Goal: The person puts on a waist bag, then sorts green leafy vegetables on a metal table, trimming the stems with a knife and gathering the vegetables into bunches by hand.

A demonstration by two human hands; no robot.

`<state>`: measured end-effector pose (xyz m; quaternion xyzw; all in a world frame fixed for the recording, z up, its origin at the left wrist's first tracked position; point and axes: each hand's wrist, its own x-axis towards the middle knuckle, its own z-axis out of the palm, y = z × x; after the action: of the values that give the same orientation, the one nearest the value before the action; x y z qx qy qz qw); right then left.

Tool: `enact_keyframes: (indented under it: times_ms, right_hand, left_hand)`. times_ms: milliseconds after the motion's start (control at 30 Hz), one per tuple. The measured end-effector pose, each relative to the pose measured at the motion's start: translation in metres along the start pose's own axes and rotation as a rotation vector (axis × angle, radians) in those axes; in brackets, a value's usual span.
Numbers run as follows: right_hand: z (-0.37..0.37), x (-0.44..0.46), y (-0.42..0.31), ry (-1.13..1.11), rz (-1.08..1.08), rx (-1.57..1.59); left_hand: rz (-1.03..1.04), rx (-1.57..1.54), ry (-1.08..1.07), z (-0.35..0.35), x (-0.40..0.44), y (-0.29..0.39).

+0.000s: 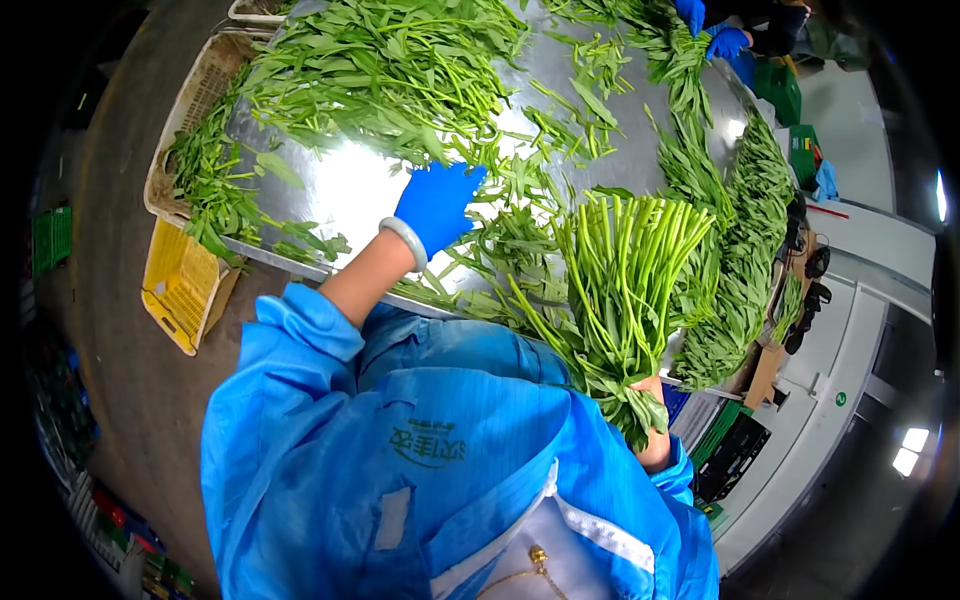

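My right hand [655, 391] is wrapped round the leafy end of a thick bunch of leafy greens [640, 260], which look like water spinach. Its pale green stems fan upward, away from my body, and leaves hide most of the fingers. My left hand [437, 212], in a blue glove with a pale bangle at the wrist, reaches over the metal table [345, 190]. It touches loose stems and leaves at the near edge of a large pile of greens [390, 75]. Its fingertips point down and are hidden, so their grip does not show.
Bundled greens [745, 250] line the table's right side. A co-worker's blue-gloved hands [725, 40] handle greens at the far right. Left of the table stand a beige crate [190, 110] and a yellow crate [180, 290]. Green crates [780, 90] stand beyond the right edge.
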<state>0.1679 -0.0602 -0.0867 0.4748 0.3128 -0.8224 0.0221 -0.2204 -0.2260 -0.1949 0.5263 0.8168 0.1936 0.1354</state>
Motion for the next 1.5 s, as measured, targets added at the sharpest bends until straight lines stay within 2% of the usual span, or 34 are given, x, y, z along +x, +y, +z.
enact_keyframes:
  times_ms: [33,100,133,167,233,333,367,433,533,633,667,700,767,800,867,900,933,1000,1067,1167,1200,1300,1333,1367,1400,1433,1467,1500]
  right_hand:
    - [0.000,-0.002,0.002,0.002,0.004,0.016]
    - [0.000,0.000,0.004,0.002,0.019,0.040]
    - [0.001,0.000,0.005,0.005,0.020,0.047]
    - [0.001,0.000,0.005,-0.001,0.023,0.055]
    - [-0.001,0.002,0.007,-0.007,0.032,0.076]
    - [-0.007,0.003,0.012,-0.014,0.041,0.128]
    - [-0.009,0.004,0.013,-0.015,0.048,0.146]
    - [-0.016,0.006,0.016,-0.027,0.059,0.197]
    - [-0.025,0.014,0.023,-0.052,0.064,0.253]
    - [-0.008,0.022,0.019,-0.044,0.017,0.160]
    - [0.018,0.017,0.004,-0.042,0.017,0.084]
    - [0.031,0.014,-0.004,-0.041,0.015,0.007]
    - [0.028,0.014,-0.002,-0.083,0.052,0.083]
    - [0.027,0.015,-0.006,-0.098,0.072,0.066]
    - [0.027,0.015,-0.005,-0.111,0.056,0.103]
    - [-0.002,0.025,0.008,-0.217,0.041,0.147]
    - [-0.005,0.025,0.008,-0.191,0.050,0.132]
    - [-0.006,0.025,0.005,-0.167,0.073,0.095]
    - [-0.006,0.025,0.000,-0.152,0.097,0.056]
    - [-0.007,0.024,-0.003,-0.143,0.115,0.010]
    - [-0.007,0.023,-0.003,-0.142,0.131,-0.008]
    - [-0.004,0.022,-0.005,-0.142,0.115,-0.003]
    - [-0.001,0.020,-0.006,-0.141,0.111,-0.002]
    - [0.000,0.019,-0.006,-0.142,0.109,-0.003]
    - [0.002,0.019,-0.007,-0.144,0.105,-0.003]
    - [0.004,0.018,-0.007,-0.144,0.104,-0.011]
    - [0.006,0.019,-0.007,-0.145,0.103,-0.017]
    - [0.009,0.020,-0.008,-0.150,0.105,-0.020]
  left_hand:
    - [0.031,-0.377,0.037,-0.008,0.002,0.011]
    - [-0.130,-1.005,-0.358,-0.021,0.007,0.043]
    - [-0.078,-1.075,-0.435,-0.032,0.007,0.060]
    - [0.088,-1.253,-0.403,-0.011,0.006,0.073]
    - [-0.003,-1.469,-0.722,-0.003,0.007,0.090]
    - [0.081,-1.454,-0.610,0.004,0.003,0.095]
    - [0.089,-1.292,-0.620,0.004,0.004,0.089]
    - [-0.003,-1.308,-0.613,0.004,0.001,0.084]
    - [-0.031,-1.252,-0.679,0.010,-0.001,0.073]
    - [0.001,-1.358,-0.667,0.013,-0.004,0.067]
    - [-0.013,-1.460,-0.649,0.005,-0.006,0.067]
    - [0.011,-1.515,-0.606,0.007,-0.008,0.065]
    - [0.056,-1.625,-0.514,0.018,-0.015,0.058]
    - [0.263,-1.463,-0.390,0.017,-0.014,0.055]
    - [-0.221,-2.065,-0.702,0.014,-0.014,0.057]
    - [-0.509,-2.336,-0.857,0.008,-0.014,0.059]
    - [-0.446,-2.365,-0.890,0.013,-0.017,0.060]
    - [-0.237,-2.116,-0.738,0.038,-0.020,0.067]
    - [-0.389,-2.329,-0.948,0.031,-0.018,0.068]
    - [0.049,-1.680,-0.591,0.010,-0.019,0.090]
    - [0.088,-1.516,-0.521,0.010,-0.023,0.093]
    - [0.023,-1.342,-0.711,0.013,-0.016,0.065]
    - [0.079,-1.358,-0.637,0.008,-0.013,0.047]
    - [0.141,-1.566,-0.402,0.012,-0.007,0.031]
    - [-0.004,-1.585,-0.356,-0.002,-0.003,0.013]
    - [-0.399,-1.776,-0.262,-0.012,-0.003,-0.003]
    - [-0.438,-1.743,-0.143,-0.012,0.000,-0.025]
    - [-0.409,-1.507,0.005,-0.028,0.006,-0.028]
